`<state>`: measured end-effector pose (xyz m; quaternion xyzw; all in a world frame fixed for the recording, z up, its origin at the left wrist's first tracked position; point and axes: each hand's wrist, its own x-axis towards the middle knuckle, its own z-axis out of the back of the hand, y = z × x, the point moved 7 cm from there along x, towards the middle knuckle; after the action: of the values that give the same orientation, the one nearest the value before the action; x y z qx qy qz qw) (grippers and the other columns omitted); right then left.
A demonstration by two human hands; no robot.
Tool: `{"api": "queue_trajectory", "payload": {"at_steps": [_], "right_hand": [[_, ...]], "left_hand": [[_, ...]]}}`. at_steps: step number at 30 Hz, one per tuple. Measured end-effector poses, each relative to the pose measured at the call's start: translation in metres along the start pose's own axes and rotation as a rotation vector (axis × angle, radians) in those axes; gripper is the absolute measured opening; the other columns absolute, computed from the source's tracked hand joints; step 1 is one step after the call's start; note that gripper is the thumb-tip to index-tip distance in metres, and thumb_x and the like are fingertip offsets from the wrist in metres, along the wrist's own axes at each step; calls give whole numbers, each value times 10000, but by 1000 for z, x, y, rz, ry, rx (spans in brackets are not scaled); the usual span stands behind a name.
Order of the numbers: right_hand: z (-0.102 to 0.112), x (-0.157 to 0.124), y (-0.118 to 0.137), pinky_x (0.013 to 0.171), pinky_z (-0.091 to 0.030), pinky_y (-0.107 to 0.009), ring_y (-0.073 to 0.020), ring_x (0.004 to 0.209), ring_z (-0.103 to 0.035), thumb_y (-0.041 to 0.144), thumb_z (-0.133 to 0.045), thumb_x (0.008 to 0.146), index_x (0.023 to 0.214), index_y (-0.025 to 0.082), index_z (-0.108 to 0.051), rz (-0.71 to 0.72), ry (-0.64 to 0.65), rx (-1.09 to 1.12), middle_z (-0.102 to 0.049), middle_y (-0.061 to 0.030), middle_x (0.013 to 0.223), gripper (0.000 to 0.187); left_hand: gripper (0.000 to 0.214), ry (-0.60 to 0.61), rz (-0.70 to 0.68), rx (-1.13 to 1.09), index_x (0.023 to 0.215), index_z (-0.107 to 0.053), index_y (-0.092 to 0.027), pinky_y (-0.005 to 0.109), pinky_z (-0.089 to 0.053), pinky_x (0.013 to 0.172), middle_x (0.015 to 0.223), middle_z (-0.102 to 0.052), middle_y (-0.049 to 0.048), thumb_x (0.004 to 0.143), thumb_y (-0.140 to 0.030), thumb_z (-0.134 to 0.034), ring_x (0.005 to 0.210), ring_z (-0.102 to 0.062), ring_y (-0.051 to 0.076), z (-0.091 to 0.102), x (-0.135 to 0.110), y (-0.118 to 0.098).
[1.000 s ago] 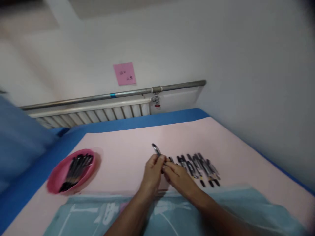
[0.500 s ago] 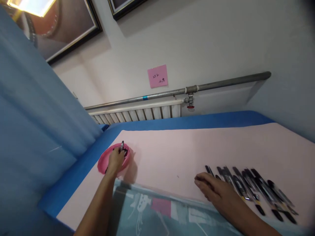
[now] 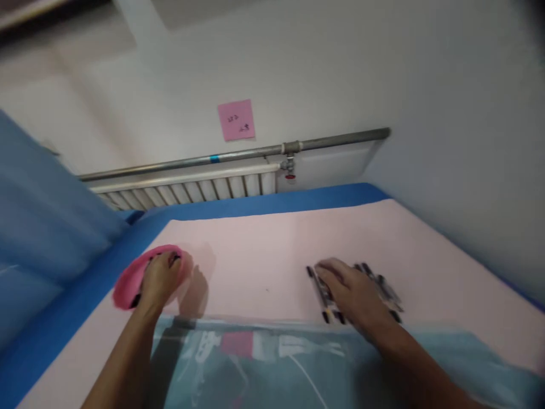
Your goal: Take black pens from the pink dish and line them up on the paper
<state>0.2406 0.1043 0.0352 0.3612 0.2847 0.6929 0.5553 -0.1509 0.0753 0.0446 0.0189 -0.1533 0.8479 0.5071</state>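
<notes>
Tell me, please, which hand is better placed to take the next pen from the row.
Probably the right hand: it is over the pens, while the left hand is at the pink bowl, farther away.

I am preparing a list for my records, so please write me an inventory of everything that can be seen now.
Bowl: 1, pink, left on the sheet
Pens in the bowl: count hidden, dark, under the left grip
Loose pens: several, partly covered, black and grey, right on the sheet
Sheet: 1, pale pink, tabletop
Tabletop edge: 1, blue, around the sheet
Cloth: 1, teal with white print, front
Curtain: 1, light blue, left
Note: 1, pink, back wall
Pipe: 1, grey, below the note
Valve: 1, grey with red handle, under the pipe
Radiator: 1, white, behind the table
Frame edge: 1, dark, blurred, top left
Left grip: 1, bare hand, in the bowl
Right grip: 1, bare hand, at the loose pens
</notes>
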Motion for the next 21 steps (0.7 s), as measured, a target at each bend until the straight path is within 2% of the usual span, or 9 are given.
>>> {"api": "queue_trajectory", "payload": {"at_steps": [2,4,7,8,10,12,14,18,21], "right_hand": [[13,4,-8,575,-396,-229,-140,611,-562,318,-426,784,753,199,-603,-15,-80,-22,-623,-4,651,215],[21,7,-18,578,-389,-228,-138,614,-559,288,-430,777,731,196,-602,-32,-116,-59,-623,-2,652,200],[27,9,-28,577,-380,-222,-133,612,-550,263,-431,770,717,190,-598,-38,-140,-70,-608,2,639,190],[28,9,-30,579,-378,-221,-131,612,-547,262,-429,772,720,188,-598,-31,-145,-71,-605,3,639,191],[29,8,-30,593,-375,-221,-128,628,-547,265,-423,780,742,187,-600,-6,-151,-77,-612,0,663,197],[29,7,-28,604,-370,-220,-127,649,-547,265,-417,790,763,189,-602,16,-149,-90,-621,-3,692,202],[30,7,-26,603,-364,-218,-126,658,-545,263,-418,795,775,192,-603,24,-135,-101,-626,-4,707,199],[31,6,-23,592,-353,-216,-125,655,-537,252,-426,798,785,196,-600,28,-112,-122,-625,-4,714,183],[29,6,-23,585,-343,-216,-124,651,-533,247,-424,808,779,200,-595,20,-99,-160,-624,-4,713,180]], "left_hand": [[341,26,-84,-104,1022,-602,-133,283,-420,753,981,-652,104,779,-298,-429,883,-593,218,-3,-10,-45],[335,151,-186,-221,1023,-595,-140,262,-426,725,979,-653,81,785,-306,-428,833,-598,185,-14,-25,-98],[249,366,-413,-226,878,-626,-166,250,-407,676,886,-672,54,797,-271,-415,799,-594,175,-39,-62,-181],[237,448,-468,-190,860,-625,-169,252,-399,658,871,-673,56,797,-266,-418,788,-595,177,-51,-76,-204],[221,509,-511,-170,800,-629,-168,260,-389,633,812,-677,67,783,-305,-457,748,-600,189,-69,-96,-237],[242,530,-522,-155,809,-623,-160,271,-387,638,830,-673,92,788,-326,-449,770,-603,206,-84,-110,-256],[252,540,-511,-141,840,-613,-148,282,-389,642,858,-667,116,782,-334,-453,797,-605,226,-96,-117,-265],[255,547,-460,-130,868,-601,-121,302,-394,656,879,-658,162,761,-307,-465,838,-607,265,-109,-117,-266],[198,549,-413,-164,794,-611,-112,315,-400,667,851,-659,187,724,-249,-486,850,-609,285,-114,-111,-260]]}}
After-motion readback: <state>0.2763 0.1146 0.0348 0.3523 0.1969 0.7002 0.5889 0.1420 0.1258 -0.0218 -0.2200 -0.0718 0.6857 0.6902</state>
